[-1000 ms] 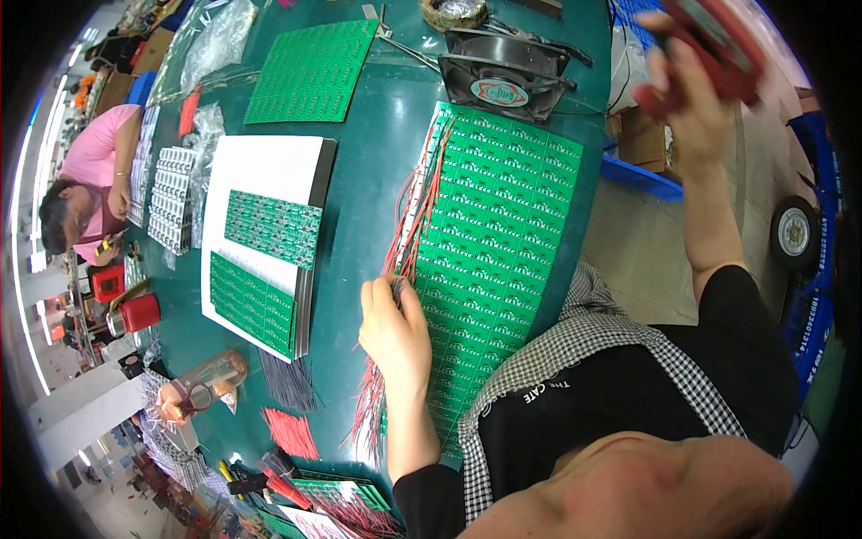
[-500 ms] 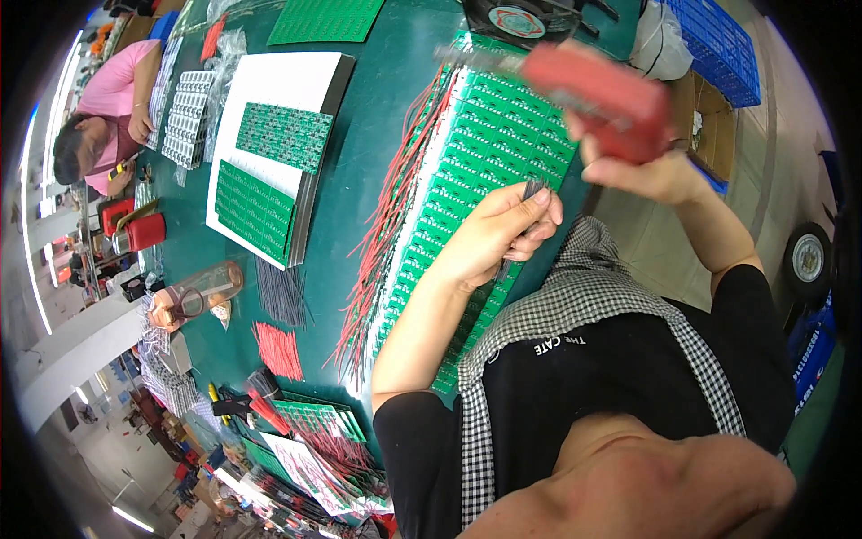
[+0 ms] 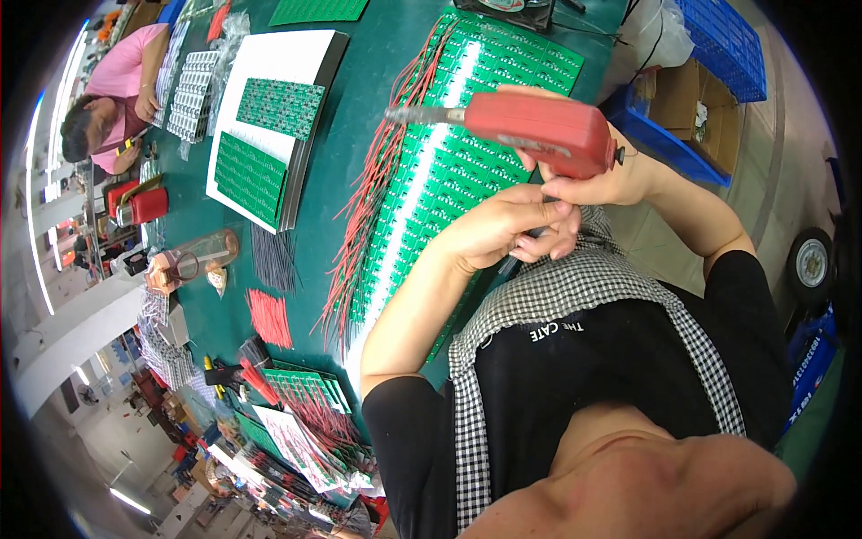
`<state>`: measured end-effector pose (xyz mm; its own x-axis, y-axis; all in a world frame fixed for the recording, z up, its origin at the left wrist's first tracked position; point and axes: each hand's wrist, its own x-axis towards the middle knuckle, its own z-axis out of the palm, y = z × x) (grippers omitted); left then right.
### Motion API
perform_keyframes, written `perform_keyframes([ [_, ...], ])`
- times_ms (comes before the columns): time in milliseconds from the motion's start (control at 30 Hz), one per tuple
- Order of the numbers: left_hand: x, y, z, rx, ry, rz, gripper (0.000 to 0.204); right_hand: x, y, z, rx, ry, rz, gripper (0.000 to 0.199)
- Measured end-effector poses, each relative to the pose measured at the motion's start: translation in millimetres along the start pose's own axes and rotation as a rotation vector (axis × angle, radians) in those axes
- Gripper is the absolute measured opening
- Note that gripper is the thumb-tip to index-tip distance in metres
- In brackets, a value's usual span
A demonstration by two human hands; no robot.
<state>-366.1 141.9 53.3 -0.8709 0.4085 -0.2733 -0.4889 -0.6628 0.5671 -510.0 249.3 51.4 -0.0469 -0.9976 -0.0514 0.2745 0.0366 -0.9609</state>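
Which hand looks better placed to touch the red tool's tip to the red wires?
Probably the right hand: it grips the red tool, whose tip appears over the red wires. The left hand holds a dark bundle.

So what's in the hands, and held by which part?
Right hand: red soldering gun, by its rear half, exact grip hidden. Left hand: bundle of dark wires, clasped partway along its length.

Room's bright from where I stand; a tube light (image 3: 132, 503) burns white at lower left. Hard glare streak down the green circuit-board panel (image 3: 435, 171). Red soldering gun (image 3: 539, 130) slightly motion-blurred. Fisheye warps the margins, corners go black, far background's soft.
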Motion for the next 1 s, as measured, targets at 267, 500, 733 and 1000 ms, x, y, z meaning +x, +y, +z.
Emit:
perform_keyframes([
  [267, 2.7, -11.2, 9.9, 0.168, 0.493, 0.292, 0.018, -7.3, 2.4, -9.1, -0.093, 0.124, 0.012, 0.036],
  [500, -4.0, 0.0, 1.9, 0.12, 0.427, 0.166, 0.015, -8.9, 1.4, -7.3, -0.091, 0.106, -0.019, 0.05],
  [733, -17.3, 7.3, 3.0, 0.139, 0.459, 0.145, 0.016, -7.7, -22.8, -43.5, -0.57, -0.027, -0.347, 0.061],
  [1000, -58.3, 36.0, -6.4, 0.444, 0.752, 0.383, 0.011, -21.6, -19.7, -52.7, -0.745, 0.048, -0.417, 0.055],
])
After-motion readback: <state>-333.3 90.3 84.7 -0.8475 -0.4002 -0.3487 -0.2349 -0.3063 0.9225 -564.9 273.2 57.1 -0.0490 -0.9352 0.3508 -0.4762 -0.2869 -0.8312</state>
